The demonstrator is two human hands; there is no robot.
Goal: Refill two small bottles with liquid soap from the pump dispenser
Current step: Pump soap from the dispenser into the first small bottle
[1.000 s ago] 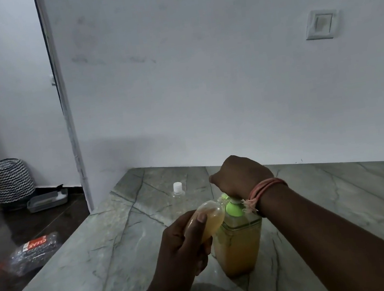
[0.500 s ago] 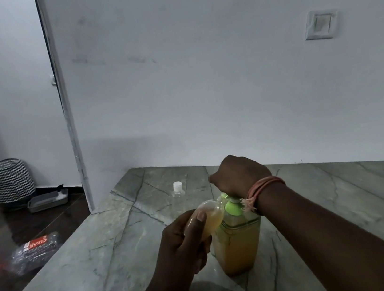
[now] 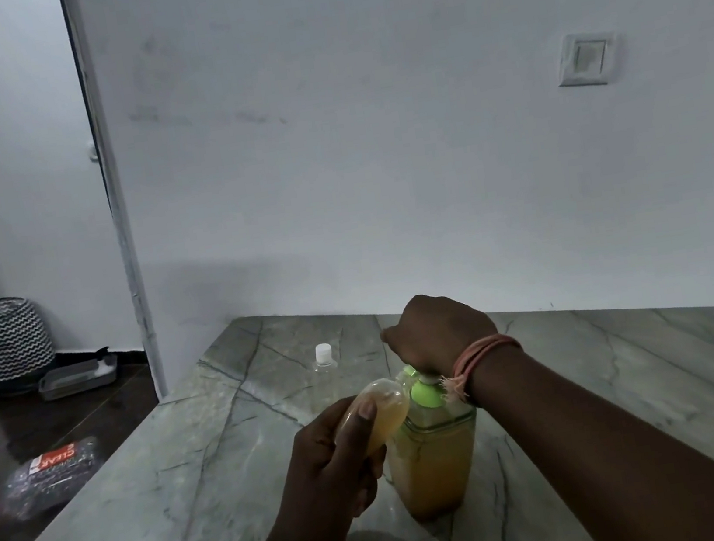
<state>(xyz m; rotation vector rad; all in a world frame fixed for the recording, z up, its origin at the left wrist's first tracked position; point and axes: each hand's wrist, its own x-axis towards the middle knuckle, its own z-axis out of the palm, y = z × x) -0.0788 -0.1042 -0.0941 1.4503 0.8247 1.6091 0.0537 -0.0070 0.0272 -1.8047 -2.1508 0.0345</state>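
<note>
Right hand point(image 3: 440, 334): fisted, pressing green pump atop amber square plastic dispenser point(image 3: 432, 461), centre frame.
Left hand point(image 3: 331, 462): fingers wrapped round small clear amber-filled bottle point(image 3: 384, 411), tilted at spout.

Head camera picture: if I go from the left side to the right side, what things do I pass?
Zigzag basket → grey tray → white-capped bottle → soap dispenser → wall switch.

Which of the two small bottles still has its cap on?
The small clear bottle with the white cap, standing alone behind. The soap-filled one in the left hand is tilted at the pump.
</note>
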